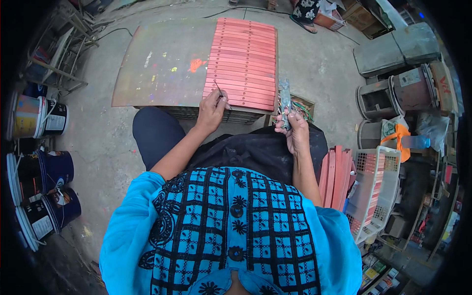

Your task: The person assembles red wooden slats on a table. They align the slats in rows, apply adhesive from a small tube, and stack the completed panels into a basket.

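Observation:
My left hand [213, 109] is closed in a pinch around a thin dark rod [218, 88]. The rod's tip meets one of the pink strips near the board's front edge; its exact kind is too small to tell. Many pink strips [243, 59] lie side by side on a grey board [162, 64], with small dark round marks along them in two columns. My right hand [295, 130], right of the board, grips a narrow, flat, paint-stained grey-green piece [285, 98] and holds it upright, apart from the strips.
Beneath the raised board is a crate [216, 116]. An open box [302, 105] of thin coloured pieces stands beside it. More pink strips [336, 177] and a white plastic basket [388, 182] sit by my right side. Paint buckets [54, 118] line the left; another person's foot [305, 23] shows at the far right.

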`<state>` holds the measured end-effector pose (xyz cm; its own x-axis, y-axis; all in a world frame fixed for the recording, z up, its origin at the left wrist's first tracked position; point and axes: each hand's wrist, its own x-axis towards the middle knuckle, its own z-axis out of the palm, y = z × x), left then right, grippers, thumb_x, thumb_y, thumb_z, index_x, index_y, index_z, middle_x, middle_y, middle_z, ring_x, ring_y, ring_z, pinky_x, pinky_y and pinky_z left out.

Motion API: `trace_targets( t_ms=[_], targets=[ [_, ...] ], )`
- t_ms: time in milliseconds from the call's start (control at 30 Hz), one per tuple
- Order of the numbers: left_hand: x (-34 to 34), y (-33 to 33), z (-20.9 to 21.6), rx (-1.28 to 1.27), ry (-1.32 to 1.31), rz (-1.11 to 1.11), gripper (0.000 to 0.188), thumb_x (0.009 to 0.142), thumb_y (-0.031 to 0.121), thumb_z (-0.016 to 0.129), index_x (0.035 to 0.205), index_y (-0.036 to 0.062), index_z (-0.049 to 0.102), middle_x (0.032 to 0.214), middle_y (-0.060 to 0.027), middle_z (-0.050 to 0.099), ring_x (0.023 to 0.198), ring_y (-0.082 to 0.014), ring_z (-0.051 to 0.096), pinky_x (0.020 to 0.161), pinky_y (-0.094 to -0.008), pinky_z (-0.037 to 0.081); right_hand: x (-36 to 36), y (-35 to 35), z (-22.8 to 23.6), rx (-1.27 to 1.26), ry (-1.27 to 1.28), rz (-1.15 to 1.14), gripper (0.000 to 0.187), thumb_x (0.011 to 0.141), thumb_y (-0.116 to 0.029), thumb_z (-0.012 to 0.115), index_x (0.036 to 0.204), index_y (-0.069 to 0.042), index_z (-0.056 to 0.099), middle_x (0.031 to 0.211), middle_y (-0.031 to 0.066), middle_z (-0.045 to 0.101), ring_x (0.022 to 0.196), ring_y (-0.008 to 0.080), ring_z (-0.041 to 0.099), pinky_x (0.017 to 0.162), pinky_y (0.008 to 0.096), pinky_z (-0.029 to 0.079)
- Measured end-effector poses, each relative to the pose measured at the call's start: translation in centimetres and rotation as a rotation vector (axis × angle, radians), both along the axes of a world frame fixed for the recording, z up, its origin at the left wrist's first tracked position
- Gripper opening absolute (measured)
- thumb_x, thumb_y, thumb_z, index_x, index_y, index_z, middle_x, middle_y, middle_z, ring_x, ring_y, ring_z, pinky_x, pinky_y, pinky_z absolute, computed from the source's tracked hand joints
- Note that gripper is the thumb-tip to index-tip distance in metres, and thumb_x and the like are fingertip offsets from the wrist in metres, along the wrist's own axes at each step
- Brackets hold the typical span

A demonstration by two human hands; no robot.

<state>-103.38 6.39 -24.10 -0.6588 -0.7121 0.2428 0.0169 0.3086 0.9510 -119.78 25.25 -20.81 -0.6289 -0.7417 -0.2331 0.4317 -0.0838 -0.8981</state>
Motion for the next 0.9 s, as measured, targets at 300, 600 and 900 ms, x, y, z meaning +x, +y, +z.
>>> trace_targets(
  t_ms=[300, 600, 900],
  targets=[
    [-2.1, 1.1, -0.4, -0.150, -0.041, -0.087, 0.004, 0.083, 0.001, 0.045, 0.082, -0.0024, 0.047, 0.070, -0.0121, 0.049, 0.061, -0.0198, 0.056, 0.058, -0.0309, 0.043, 0.4, 0.2, -0.6, 0.015, -0.032, 0.060, 0.020, 0.091, -0.017, 0.042, 0.097, -0.001, 0.051, 0.081, 0.0104, 0.059, 0.063, 0.0136, 0.059, 0.056, 0.0264, 0.052],
    [-2.6, 1.2, -0.6, -0.250, -0.059, -0.106, 0.002, 0.082, -0.001, 0.045, 0.083, -0.0030, 0.046, 0.073, -0.0133, 0.048, 0.061, -0.0232, 0.055, 0.058, -0.0336, 0.043, 1.2, 0.2, -0.4, 0.117, -0.031, 0.082, 0.024, 0.092, -0.020, 0.041, 0.102, 0.000, 0.050, 0.079, 0.0110, 0.059, 0.059, 0.0144, 0.059, 0.054, 0.0258, 0.052],
    [-3.0, 1.3, -1.7, -0.270, -0.072, -0.124, 0.004, 0.084, 0.001, 0.045, 0.086, -0.0030, 0.046, 0.073, -0.0153, 0.051, 0.061, -0.0250, 0.056, 0.056, -0.0343, 0.044, 1.6, 0.5, 0.3, 0.231, 0.115, 0.203, 0.023, 0.092, -0.016, 0.038, 0.106, 0.000, 0.047, 0.075, 0.0112, 0.059, 0.045, 0.0091, 0.049, 0.037, 0.0208, 0.039]
  ],
)
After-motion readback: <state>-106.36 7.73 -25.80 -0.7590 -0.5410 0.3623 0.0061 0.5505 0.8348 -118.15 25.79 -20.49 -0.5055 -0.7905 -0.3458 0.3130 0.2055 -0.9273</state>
